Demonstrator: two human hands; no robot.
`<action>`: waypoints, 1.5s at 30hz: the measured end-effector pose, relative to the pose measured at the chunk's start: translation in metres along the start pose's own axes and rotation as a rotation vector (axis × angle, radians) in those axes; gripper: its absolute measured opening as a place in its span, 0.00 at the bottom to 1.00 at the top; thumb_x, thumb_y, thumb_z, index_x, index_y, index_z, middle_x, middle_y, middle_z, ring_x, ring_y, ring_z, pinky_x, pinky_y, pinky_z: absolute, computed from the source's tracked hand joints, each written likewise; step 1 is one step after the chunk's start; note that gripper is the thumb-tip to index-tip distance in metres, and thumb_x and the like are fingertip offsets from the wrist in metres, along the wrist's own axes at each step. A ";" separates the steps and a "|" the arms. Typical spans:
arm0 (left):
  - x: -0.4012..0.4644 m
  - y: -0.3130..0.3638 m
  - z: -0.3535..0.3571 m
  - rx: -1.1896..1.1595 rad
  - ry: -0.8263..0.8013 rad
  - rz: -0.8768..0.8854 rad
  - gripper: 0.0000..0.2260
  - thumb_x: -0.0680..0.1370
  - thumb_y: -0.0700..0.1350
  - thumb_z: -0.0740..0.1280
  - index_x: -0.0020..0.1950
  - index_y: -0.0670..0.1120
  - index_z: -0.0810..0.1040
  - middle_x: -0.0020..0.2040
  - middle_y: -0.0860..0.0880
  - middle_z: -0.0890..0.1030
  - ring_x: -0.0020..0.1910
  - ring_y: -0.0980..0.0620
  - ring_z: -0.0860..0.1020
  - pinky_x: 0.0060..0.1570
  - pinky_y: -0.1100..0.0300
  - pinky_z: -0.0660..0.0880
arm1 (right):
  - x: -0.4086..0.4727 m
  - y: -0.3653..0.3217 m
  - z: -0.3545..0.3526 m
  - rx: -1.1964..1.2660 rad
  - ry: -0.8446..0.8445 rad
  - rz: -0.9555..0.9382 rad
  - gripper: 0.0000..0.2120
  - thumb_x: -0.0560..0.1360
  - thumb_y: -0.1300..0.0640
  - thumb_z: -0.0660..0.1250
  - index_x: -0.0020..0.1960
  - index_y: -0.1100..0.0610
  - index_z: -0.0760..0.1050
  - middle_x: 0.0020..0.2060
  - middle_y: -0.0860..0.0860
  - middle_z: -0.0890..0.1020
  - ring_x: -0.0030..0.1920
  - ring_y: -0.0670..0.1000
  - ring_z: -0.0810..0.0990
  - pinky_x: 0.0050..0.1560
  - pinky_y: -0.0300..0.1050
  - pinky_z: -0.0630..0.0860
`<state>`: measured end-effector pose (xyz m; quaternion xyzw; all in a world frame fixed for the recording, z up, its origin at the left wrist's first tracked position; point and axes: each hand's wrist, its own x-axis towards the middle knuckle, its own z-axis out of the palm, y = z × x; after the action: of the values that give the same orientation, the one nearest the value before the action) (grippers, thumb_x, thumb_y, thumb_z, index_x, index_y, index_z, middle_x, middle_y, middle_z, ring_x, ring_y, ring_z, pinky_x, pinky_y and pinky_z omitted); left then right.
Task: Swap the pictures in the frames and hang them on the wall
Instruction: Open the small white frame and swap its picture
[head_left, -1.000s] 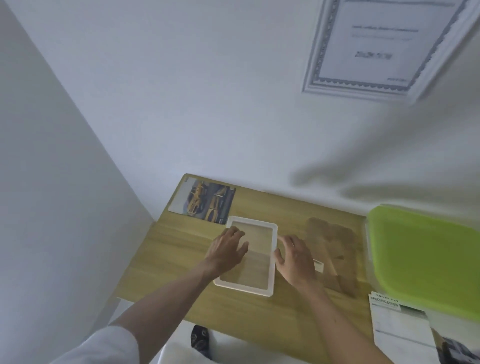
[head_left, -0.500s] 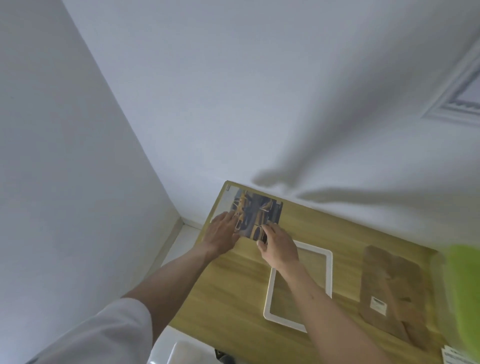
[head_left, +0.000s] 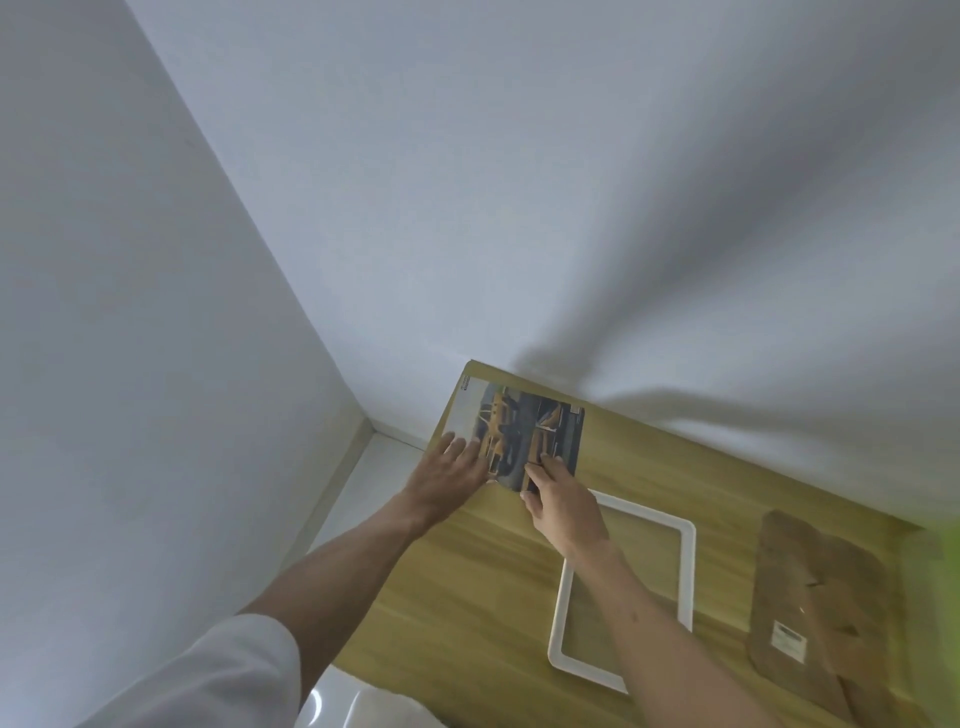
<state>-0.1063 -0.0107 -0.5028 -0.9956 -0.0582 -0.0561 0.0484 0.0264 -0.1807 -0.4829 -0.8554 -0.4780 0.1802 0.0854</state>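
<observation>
Both your hands are on the photo (head_left: 524, 434), which lies at the far left corner of the desk (head_left: 467, 597), its far edge close to the wall (head_left: 519, 182) and its left edge near the desk's left rim. Your left hand (head_left: 448, 474) lies flat with fingers spread on the photo's near left part. Your right hand (head_left: 563, 501) has its grip closed on the photo's near edge, fingertips on top and thumb at the edge.

Just right of and nearer than the photo, the white frame (head_left: 688, 571) lies flat and holds no picture, with desk wood showing through it; your right forearm crosses over its left side. Right of the frame, well apart from the photo, a brown backing board (head_left: 826, 597) with a small white label lies flat. A blurred green shape (head_left: 950, 571) shows at the picture's right edge, beyond the board.

Bare desk lies between the photo and the near rim, left of the frame. Beyond the left rim, the floor (head_left: 358, 483) meets a side wall.
</observation>
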 end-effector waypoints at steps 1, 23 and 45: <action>-0.001 0.001 -0.002 -0.002 0.039 0.029 0.14 0.77 0.45 0.70 0.59 0.40 0.74 0.49 0.42 0.82 0.43 0.44 0.80 0.52 0.48 0.78 | -0.002 0.000 0.001 0.017 0.046 -0.029 0.20 0.77 0.53 0.70 0.66 0.57 0.76 0.67 0.58 0.77 0.67 0.60 0.75 0.57 0.56 0.80; 0.035 -0.009 -0.138 -1.078 0.264 -0.591 0.10 0.70 0.46 0.78 0.41 0.47 0.78 0.36 0.50 0.82 0.28 0.58 0.71 0.29 0.65 0.67 | -0.039 -0.008 -0.110 0.728 0.638 0.081 0.12 0.78 0.65 0.66 0.59 0.54 0.77 0.44 0.48 0.83 0.42 0.39 0.80 0.40 0.32 0.75; 0.053 0.118 -0.117 -1.285 -0.176 -0.602 0.15 0.71 0.39 0.75 0.55 0.47 0.77 0.41 0.48 0.81 0.38 0.51 0.81 0.34 0.55 0.79 | -0.139 0.070 -0.073 1.015 0.598 0.666 0.17 0.77 0.60 0.69 0.64 0.52 0.72 0.54 0.49 0.79 0.45 0.46 0.81 0.38 0.37 0.75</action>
<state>-0.0520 -0.1338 -0.3920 -0.7689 -0.2894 -0.0095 -0.5701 0.0433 -0.3334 -0.4059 -0.8241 -0.0009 0.1544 0.5451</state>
